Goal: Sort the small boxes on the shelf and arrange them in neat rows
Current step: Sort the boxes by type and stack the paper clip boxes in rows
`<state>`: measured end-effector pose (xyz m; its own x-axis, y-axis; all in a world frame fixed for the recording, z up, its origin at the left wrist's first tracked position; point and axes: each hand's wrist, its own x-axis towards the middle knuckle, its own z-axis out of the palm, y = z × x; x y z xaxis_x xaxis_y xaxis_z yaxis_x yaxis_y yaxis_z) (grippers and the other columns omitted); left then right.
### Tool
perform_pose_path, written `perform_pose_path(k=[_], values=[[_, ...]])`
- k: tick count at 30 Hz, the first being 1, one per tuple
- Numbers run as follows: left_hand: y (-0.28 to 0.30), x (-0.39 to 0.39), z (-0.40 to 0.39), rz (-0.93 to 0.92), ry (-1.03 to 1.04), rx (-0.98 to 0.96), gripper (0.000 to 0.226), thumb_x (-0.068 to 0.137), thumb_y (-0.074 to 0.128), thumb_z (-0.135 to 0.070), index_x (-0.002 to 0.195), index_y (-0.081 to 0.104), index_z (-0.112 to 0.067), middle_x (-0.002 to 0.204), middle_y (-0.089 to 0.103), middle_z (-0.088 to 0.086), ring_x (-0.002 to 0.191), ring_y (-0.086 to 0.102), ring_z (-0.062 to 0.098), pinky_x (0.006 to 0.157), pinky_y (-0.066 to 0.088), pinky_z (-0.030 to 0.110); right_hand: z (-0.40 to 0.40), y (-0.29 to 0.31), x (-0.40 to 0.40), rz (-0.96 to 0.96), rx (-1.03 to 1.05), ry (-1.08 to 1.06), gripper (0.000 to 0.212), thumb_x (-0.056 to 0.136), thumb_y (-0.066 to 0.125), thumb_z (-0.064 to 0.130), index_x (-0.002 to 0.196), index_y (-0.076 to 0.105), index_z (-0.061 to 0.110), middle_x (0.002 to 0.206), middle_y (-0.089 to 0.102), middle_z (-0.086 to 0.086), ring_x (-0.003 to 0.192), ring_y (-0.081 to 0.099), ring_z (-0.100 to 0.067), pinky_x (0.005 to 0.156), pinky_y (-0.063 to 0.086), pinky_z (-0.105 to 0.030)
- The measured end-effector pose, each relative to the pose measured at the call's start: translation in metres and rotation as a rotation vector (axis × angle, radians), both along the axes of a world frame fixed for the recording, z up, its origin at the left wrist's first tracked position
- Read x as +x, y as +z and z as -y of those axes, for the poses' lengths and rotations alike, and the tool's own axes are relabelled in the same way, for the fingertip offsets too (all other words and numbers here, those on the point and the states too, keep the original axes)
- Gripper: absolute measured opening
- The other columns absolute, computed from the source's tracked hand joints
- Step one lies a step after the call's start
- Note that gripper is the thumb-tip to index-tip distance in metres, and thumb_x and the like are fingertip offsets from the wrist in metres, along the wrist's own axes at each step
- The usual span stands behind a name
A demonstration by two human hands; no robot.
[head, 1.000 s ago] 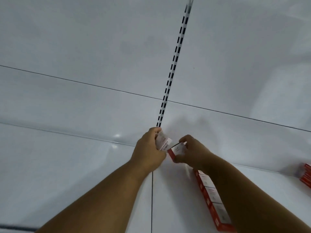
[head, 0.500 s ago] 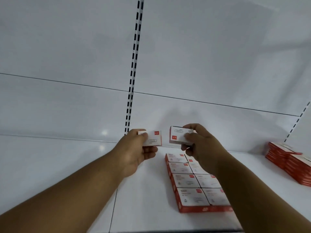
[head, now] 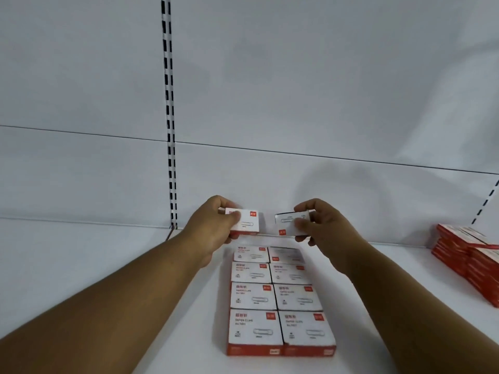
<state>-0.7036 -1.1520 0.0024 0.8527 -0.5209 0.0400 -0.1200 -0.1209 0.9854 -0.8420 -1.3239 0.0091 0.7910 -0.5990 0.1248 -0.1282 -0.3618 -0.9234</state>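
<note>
Two rows of small white-and-red boxes [head: 278,298] lie flat on the white shelf [head: 135,265], running from the front edge toward the back wall. My left hand [head: 213,230] grips one small box [head: 247,222] by its left end, held above the back of the left row. My right hand [head: 321,228] pinches a second small box [head: 289,225] by its right end, above the back of the right row. Both held boxes are lifted off the shelf, a small gap between them.
A stack of red-sided boxes [head: 469,260] sits at the shelf's right end. A slotted upright rail [head: 168,112] runs up the white back panel; another slotted rail [head: 486,201] shows at the far right.
The camera has tilted down, so the rows and shelf front show. Both hands have drawn back from the rail toward the rows, and the two held boxes have turned flatter and moved slightly apart.
</note>
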Motion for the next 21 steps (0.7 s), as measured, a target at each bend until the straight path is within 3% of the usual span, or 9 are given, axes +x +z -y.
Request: perform_pose_path(k=[3, 6, 10, 13, 16, 18, 21], values=[[-0.009, -0.002, 0.005, 0.022, 0.041, 0.008, 0.011, 0.098, 0.056, -0.012, 0.097, 0.061, -0.023, 0.100, 0.069, 0.004, 0.086, 0.072, 0.026, 0.075, 0.059, 0.036, 0.007, -0.011, 0.004, -0.013, -0.017, -0.009, 0.015, 0.095, 0.062, 0.014, 0.104, 0.057, 0.024, 0.097, 0.072, -0.003, 0.073, 0.067, -0.016, 0.062, 0.051, -0.026], [-0.017, -0.002, 0.007, 0.042, 0.068, -0.007, 0.015, 0.098, 0.056, -0.009, 0.096, 0.064, -0.022, 0.101, 0.070, 0.005, 0.087, 0.072, 0.028, 0.076, 0.060, 0.041, 0.010, -0.016, 0.007, 0.082, 0.153, -0.034, 0.028, 0.090, 0.069, 0.015, 0.111, 0.052, 0.023, 0.095, 0.073, -0.004, 0.072, 0.063, -0.017, 0.060, 0.049, -0.026], [-0.023, -0.004, 0.010, 0.112, 0.078, 0.042, 0.013, 0.097, 0.058, -0.013, 0.098, 0.066, -0.023, 0.100, 0.071, -0.003, 0.088, 0.070, 0.013, 0.060, 0.056, 0.021, 0.014, -0.019, 0.015, 0.197, 0.317, -0.089, 0.021, 0.091, 0.067, 0.015, 0.110, 0.057, 0.016, 0.098, 0.072, -0.008, 0.086, 0.068, -0.022, 0.072, 0.057, -0.033], [-0.026, -0.004, 0.013, 0.169, 0.067, 0.089, 0.009, 0.098, 0.058, -0.017, 0.100, 0.065, -0.023, 0.096, 0.071, -0.005, 0.086, 0.069, 0.010, 0.052, 0.050, 0.014, 0.013, -0.026, 0.020, 0.165, 0.204, -0.097, 0.018, 0.098, 0.056, 0.020, 0.115, 0.056, 0.025, 0.101, 0.066, -0.005, 0.090, 0.066, -0.022, 0.066, 0.060, -0.030], [-0.030, -0.001, 0.015, 0.271, 0.057, 0.196, 0.009, 0.099, 0.057, -0.024, 0.098, 0.063, -0.029, 0.096, 0.070, -0.010, 0.085, 0.068, 0.007, 0.063, 0.054, 0.021, 0.016, -0.032, 0.023, 0.067, 0.057, -0.136, 0.022, 0.096, 0.061, 0.028, 0.114, 0.050, 0.027, 0.100, 0.064, 0.002, 0.082, 0.068, -0.015, 0.055, 0.056, -0.023], [-0.033, 0.001, 0.017, 0.349, 0.033, 0.286, 0.009, 0.099, 0.054, -0.026, 0.097, 0.061, -0.032, 0.095, 0.069, -0.013, 0.084, 0.067, 0.006, 0.067, 0.055, 0.025, 0.019, -0.035, 0.024, 0.040, -0.012, -0.162, 0.019, 0.093, 0.065, 0.031, 0.106, 0.054, 0.023, 0.096, 0.066, 0.005, 0.077, 0.069, -0.014, 0.057, 0.058, -0.025], [-0.034, -0.001, 0.019, 0.455, -0.004, 0.397, 0.013, 0.099, 0.051, -0.025, 0.092, 0.057, -0.035, 0.092, 0.065, -0.017, 0.082, 0.064, 0.004, 0.058, 0.045, 0.017, 0.019, -0.037, 0.025, -0.055, -0.117, -0.125, 0.011, 0.094, 0.061, 0.033, 0.102, 0.064, 0.025, 0.093, 0.068, 0.009, 0.077, 0.068, -0.010, 0.058, 0.054, -0.020]])
